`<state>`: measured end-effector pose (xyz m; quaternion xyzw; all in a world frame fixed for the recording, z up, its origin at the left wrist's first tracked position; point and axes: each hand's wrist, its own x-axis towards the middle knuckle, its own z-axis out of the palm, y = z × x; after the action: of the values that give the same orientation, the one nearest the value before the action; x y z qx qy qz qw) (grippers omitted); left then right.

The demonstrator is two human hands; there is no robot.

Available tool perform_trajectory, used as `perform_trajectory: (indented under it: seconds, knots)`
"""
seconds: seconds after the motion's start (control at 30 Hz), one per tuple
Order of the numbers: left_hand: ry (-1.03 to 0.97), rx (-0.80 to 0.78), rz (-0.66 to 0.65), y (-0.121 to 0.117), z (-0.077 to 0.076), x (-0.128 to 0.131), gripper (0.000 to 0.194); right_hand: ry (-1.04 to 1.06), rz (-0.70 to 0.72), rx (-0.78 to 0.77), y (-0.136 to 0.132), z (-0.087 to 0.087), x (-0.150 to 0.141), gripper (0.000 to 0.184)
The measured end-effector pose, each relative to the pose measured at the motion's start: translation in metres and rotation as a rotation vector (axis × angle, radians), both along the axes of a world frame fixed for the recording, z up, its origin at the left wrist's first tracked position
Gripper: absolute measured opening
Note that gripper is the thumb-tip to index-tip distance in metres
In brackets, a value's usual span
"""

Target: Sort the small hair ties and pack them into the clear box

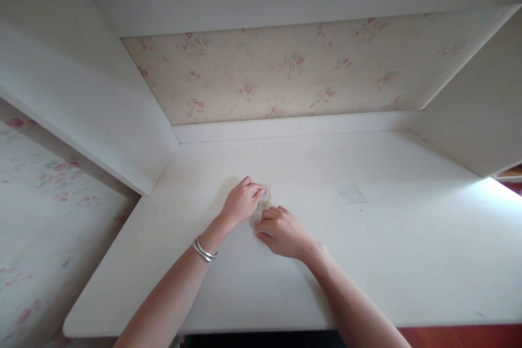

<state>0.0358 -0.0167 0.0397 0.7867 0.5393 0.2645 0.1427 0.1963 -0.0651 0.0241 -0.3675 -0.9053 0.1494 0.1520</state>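
A small clear plastic bag (pixel 267 194) with tiny gold-coloured pieces (pixel 266 203) at its lower end is between my two hands over the white desk. My left hand (pixel 240 202), with silver bangles on the wrist, pinches the bag's left side between thumb and fingers. Just below the bag, my right hand (pixel 282 231) is closed, its fingers curled and its thumb tucked in near the desktop. Whatever the right fingers hold, if anything, is hidden. The gold pieces are too small to name.
Another flat clear plastic bag (pixel 351 193) lies on the white desk (pixel 408 261) to the right, with a dark speck near it. White side panels (pixel 89 92) and a back ledge (pixel 293 125) enclose the desktop. Floral wallpaper (pixel 265 73) covers the wall behind.
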Motion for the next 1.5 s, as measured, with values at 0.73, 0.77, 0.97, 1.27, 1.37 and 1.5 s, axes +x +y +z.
perform_trajectory:
  seconds: [0.73,0.77,0.97,1.27,1.37,1.5]
  knots:
    - [-0.165,-0.104,0.01,-0.038,-0.021,-0.042,0.024,-0.048,-0.013,0.011,-0.001,-0.004,-0.003,0.02]
    - [-0.169,-0.108,0.011,-0.039,-0.022,-0.042,0.024,-0.036,-0.009,0.011,-0.001,-0.005,-0.004,0.02]
    - [-0.174,-0.162,-0.038,-0.046,-0.022,-0.04,0.024,0.235,-0.123,-0.053,0.005,-0.003,-0.002,0.022]
    - [0.03,-0.171,-0.207,-0.057,-0.022,-0.037,0.019,0.509,-0.497,-0.007,0.042,-0.019,0.004,0.025]
    - [0.063,-0.169,-0.229,-0.056,-0.024,-0.038,0.018,0.489,-0.509,0.021,0.051,-0.024,-0.001,0.024]
    - [0.102,-0.161,-0.258,-0.055,-0.025,-0.039,0.02,0.422,-0.508,0.015,0.056,-0.027,-0.006,0.024]
